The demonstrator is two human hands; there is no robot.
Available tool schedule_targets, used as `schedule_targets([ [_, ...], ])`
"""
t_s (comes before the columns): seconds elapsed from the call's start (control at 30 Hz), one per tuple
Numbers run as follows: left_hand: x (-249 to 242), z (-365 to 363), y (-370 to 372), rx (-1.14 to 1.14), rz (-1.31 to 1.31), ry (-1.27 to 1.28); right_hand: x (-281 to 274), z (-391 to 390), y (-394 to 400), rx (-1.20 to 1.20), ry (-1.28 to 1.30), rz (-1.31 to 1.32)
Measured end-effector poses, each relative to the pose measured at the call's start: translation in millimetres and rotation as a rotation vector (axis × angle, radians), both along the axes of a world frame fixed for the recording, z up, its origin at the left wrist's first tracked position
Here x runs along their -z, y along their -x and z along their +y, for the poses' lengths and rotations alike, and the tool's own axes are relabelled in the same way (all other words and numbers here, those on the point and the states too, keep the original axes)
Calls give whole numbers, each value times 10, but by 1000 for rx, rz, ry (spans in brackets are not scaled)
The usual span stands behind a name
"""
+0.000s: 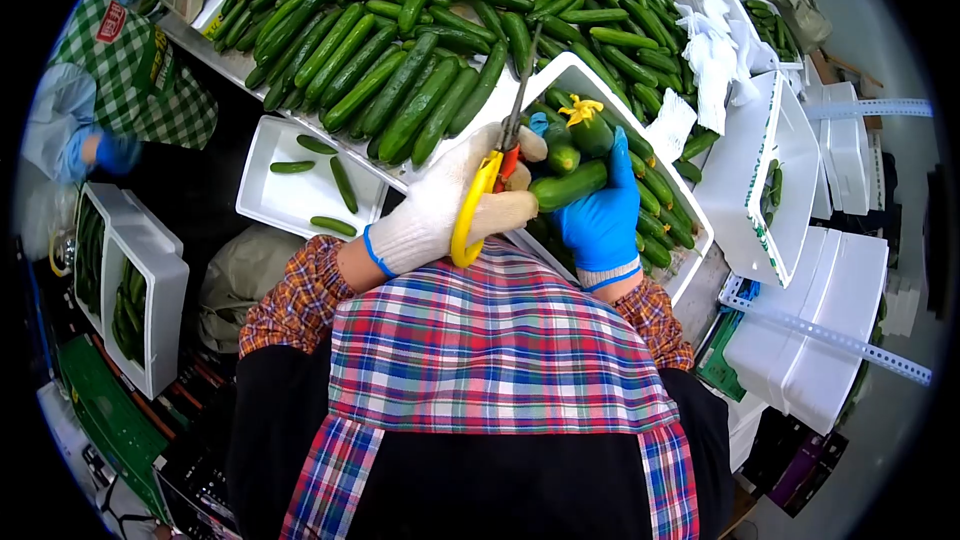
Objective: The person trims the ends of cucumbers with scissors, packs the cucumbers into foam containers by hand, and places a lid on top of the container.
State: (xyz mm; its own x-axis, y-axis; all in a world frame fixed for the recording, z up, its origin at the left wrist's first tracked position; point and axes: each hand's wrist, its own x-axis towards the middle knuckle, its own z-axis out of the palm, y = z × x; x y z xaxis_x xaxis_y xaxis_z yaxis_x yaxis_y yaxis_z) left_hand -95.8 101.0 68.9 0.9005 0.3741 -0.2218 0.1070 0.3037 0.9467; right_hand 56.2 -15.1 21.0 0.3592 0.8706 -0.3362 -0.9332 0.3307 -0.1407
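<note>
My left hand [430,208], in a white knitted glove, is closed around scissors [466,212] with yellow and orange handles. Their dark blades point up and away, over the cucumber pile. The glove's fingertips are right at the end of a cucumber [572,186]. My right hand [603,215], in a blue glove, grips that cucumber from the other side, fingers curled around it. Against its fingers are thicker cucumbers [591,137], one topped by a yellow blossom [581,110]. Both hands are over a white foam box [706,232] holding many cucumbers.
A large cucumber heap [400,90] covers the table ahead. Left of me, a white tray [262,202] holds several small cucumbers. Foam boxes stand at left [165,285] and right [790,165]. White gloves [712,60] lie at the heap's right. Another person's blue-gloved hand [117,154] shows far left.
</note>
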Motion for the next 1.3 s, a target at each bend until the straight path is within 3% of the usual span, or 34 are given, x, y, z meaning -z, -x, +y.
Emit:
schedule_targets([
  [0.07, -18, 1, -28, 0, 14, 5, -34, 31, 15, 106, 83, -4],
  [0.17, 55, -3, -57, 27, -33, 63, 7, 1, -17, 57, 85, -38],
  [0.2, 68, -21, -68, 15, -28, -43, 62, -20, -34, 54, 84, -39],
  [0.27, 44, -39, -64, -1, -22, -147, 136, -43, -41, -121, -312, 161],
  [0.4, -4, -72, -52, -41, -28, -232, 24, -33, 63, -100, -179, 143],
  [0.47, 91, -78, -70, -68, -44, -278, 111, -64, 52, -87, -184, 312],
  [0.53, 212, -71, -114, -182, -12, -565, 104, -80, 71, -76, -189, 363],
  [0.6, 172, -22, -18, -112, 24, -436, 51, -69, 82, -58, -197, 412],
  [0.67, 165, -7, 20, -112, -140, 54, -80, -46, 97, -42, -107, 394],
  [0.7, 111, 8, 43, -68, -117, 89, -68, -51, 87, -40, -107, 394],
  [0.83, 48, -106, 18, -118, -204, 30, -4, -75, 50, -34, -163, 314],
  [0.9, -89, -127, 11, -91, -8, -268, 52, -77, 35, -56, -212, 260],
  [1.0, 190, -92, -26, -134, -58, -161, 103, -80, 14, -68, -266, 249],
  [1.2, 152, 46, 47, -337, -101, 70, -116, -74, 91, 20, 20, 151],
  [1.3, 69, 90, 98, -357, -165, 22, -211, -98, 113, 172, 30, -199],
])
